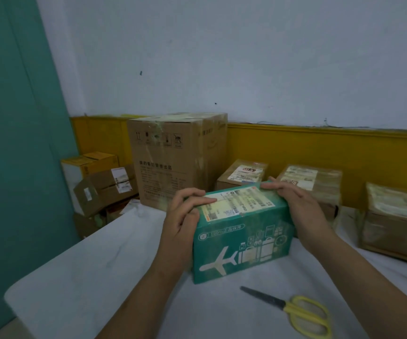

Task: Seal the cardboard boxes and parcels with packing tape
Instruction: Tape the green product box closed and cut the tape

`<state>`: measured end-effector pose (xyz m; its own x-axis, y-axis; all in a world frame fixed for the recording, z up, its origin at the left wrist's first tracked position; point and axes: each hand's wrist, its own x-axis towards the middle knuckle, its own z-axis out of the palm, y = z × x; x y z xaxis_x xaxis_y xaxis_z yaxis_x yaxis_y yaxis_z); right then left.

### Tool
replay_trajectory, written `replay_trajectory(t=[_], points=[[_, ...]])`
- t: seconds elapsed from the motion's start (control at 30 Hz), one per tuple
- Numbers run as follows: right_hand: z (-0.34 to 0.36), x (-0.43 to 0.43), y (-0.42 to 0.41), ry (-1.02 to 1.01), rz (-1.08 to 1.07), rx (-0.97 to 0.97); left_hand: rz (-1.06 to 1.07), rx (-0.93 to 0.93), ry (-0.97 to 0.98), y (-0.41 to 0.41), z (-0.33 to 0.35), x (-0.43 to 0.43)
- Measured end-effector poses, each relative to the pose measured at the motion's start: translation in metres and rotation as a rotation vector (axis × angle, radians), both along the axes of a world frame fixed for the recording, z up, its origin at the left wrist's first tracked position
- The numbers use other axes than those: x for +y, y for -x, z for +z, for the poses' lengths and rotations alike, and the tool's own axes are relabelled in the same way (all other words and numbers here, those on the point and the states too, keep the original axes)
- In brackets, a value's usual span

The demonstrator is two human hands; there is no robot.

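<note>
A green cardboard box (241, 238) printed with a white plane and luggage stands on the white table (99, 270), a shipping label on its top. My left hand (183, 216) grips its left end, fingers curled over the top edge onto the label. My right hand (295, 204) holds the right end, fingers laid over the far top edge. No tape roll is in view.
Yellow-handled scissors (295, 310) lie on the table in front of the box. A tall brown carton (175, 160) stands behind, three taped brown parcels (244, 176) (312, 184) (395, 221) to the right, and smaller boxes (104, 184) are stacked at left by the green wall.
</note>
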<state>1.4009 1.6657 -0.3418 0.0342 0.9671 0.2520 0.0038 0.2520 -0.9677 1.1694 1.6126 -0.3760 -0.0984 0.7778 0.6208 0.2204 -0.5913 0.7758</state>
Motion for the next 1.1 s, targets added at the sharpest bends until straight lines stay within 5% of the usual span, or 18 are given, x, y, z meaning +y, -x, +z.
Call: replay_trajectory(t=[0.4, 0.47, 0.67, 1.1], points=[[-0.006, -0.019, 0.004, -0.841, -0.212, -1.031, 0.104, 0.464, -0.103, 0.006, 0.006, -0.022], [-0.019, -0.025, 0.018, -0.952, -0.166, -0.945, 0.195, 0.577, -0.173, 0.003, 0.008, -0.024], [-0.020, -0.021, 0.030, -0.840, -0.145, -0.538, 0.242, 0.574, -0.196, 0.004, 0.008, -0.024], [-0.027, -0.019, 0.030, -0.794, -0.129, -0.669, 0.222, 0.548, -0.137, 0.000, 0.005, -0.027]])
